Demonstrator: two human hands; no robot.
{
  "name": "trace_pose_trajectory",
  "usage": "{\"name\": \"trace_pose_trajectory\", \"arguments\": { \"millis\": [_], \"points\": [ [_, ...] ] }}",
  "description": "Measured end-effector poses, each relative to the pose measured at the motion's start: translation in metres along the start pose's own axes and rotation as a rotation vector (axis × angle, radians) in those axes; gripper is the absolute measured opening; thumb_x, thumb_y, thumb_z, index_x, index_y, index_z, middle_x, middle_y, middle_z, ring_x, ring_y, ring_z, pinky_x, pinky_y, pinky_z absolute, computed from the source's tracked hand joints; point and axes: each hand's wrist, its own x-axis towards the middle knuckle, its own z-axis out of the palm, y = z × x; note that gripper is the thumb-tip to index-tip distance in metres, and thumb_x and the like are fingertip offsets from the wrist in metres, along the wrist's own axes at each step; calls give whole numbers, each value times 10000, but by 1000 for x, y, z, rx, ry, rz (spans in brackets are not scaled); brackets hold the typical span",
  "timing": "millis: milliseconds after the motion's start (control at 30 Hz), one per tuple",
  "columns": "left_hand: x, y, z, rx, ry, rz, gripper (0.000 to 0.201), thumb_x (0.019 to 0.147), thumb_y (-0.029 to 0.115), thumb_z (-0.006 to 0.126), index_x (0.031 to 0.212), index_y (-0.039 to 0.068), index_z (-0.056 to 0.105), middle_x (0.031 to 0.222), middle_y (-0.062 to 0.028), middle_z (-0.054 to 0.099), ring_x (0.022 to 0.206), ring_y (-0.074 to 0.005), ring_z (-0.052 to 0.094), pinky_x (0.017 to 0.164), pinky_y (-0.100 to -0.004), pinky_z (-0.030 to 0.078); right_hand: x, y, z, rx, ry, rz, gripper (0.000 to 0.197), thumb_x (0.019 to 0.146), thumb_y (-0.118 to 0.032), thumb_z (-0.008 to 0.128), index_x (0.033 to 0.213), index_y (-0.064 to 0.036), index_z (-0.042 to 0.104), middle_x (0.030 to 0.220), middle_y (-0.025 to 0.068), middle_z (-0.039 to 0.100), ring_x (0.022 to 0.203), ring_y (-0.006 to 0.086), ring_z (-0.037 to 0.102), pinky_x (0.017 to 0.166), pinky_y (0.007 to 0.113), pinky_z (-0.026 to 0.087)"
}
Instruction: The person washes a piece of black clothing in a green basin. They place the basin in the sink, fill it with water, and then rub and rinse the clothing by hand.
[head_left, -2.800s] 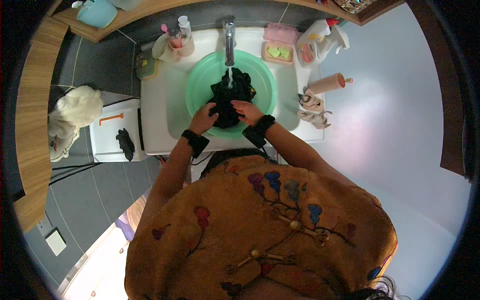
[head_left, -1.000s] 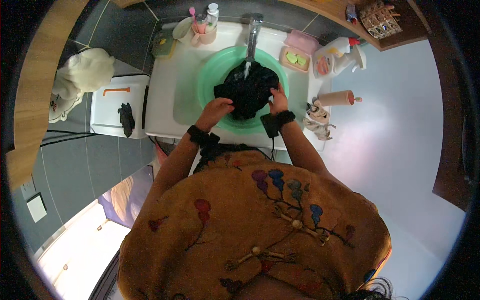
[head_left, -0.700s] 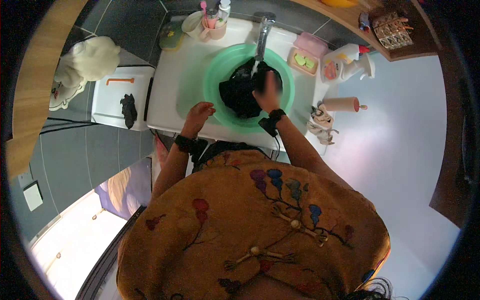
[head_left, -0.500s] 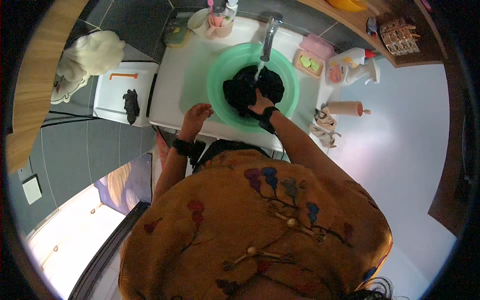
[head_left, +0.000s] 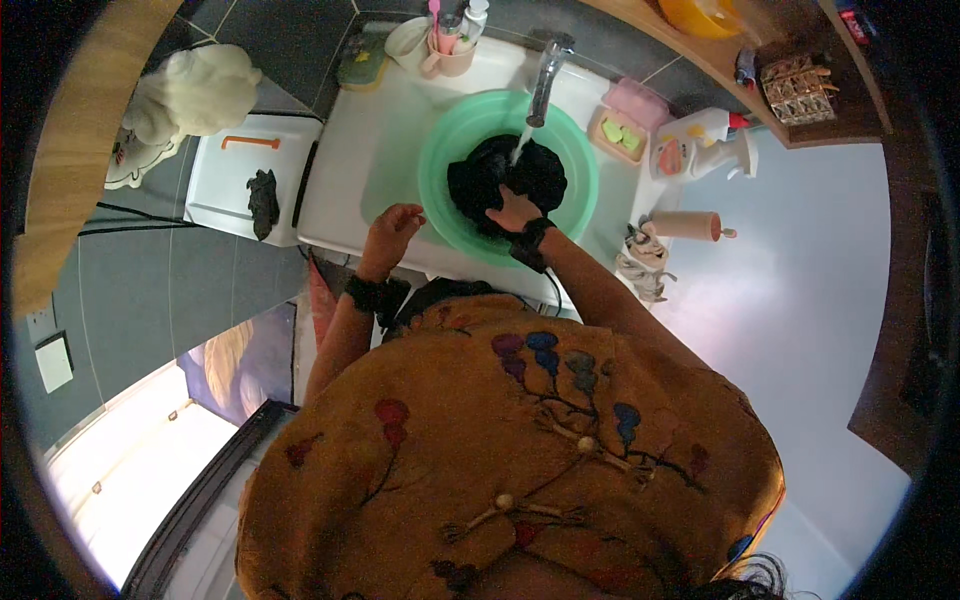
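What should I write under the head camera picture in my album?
Right hand on black cloth in a green basin under the running tap, left hand just beside the basin.

Right under your right fingers it's dark cloth, rumpled and matt, and around them curves the basin, smooth green plastic. Just beyond those fingers the tap gleams, polished metal! Over beside your left fingers, the sink looks like smooth, glossy ceramic. Off to the right of your right fingers, the spray bottle is plastic; well ahead, the shelf looks wooden.
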Motion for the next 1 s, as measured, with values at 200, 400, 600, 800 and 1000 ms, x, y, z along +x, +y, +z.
{"name": "trace_pose_trajectory", "arguments": {
  "millis": [200, 400, 600, 800, 1000],
  "points": [
    [6, -6, 2, 163, 179, 72, 173, 768, 59, 514, 930, -1, 529, 868, -95, 582, 794, -165, 572, 692, -266, 451, -13, -12, -6, 97, 117, 22, 684, 761, -420, 486, 1290, -96, 199, 1221, 307, 285, 1044, 411, 411, 860, 400, 380],
    [5, -4, 2, 106, 211, 87, 183, 752, 66, 525, 924, 4, 531, 873, -103, 582, 766, -192, 582, 680, -273, 458, -27, 22, 0, 188, 142, -101, 535, 774, -343, 495, 1237, -128, 337, 1226, 270, 312, 1047, 380, 425, 860, 397, 379],
    [-3, -41, -7, 413, 115, 122, 198, 770, 133, 510, 940, 34, 533, 863, -141, 576, 812, -264, 565, 720, -329, 444, -62, 61, 30, 246, 268, -131, 379, 752, -311, 515, 1064, -97, 525, 1049, 174, 520, 965, 317, 484, 868, 390, 360],
    [-12, -37, -1, 519, -33, -50, 203, 757, 140, 490, 903, 8, 537, 846, -158, 581, 779, -285, 569, 696, -352, 451, -87, 47, 33, -222, 268, -181, 237, 787, -222, 402, 890, -139, 599, 780, 73, 607, 772, 271, 533, 820, 365, 351],
    [-12, -57, 6, 518, -20, 117, 181, 794, 174, 482, 905, 42, 533, 838, -152, 567, 759, -281, 559, 674, -348, 445, -78, 37, 33, -119, 293, -34, 235, 799, -242, 383, 859, -185, 603, 804, 43, 611, 799, 234, 548, 840, 372, 333]
  ]
}}
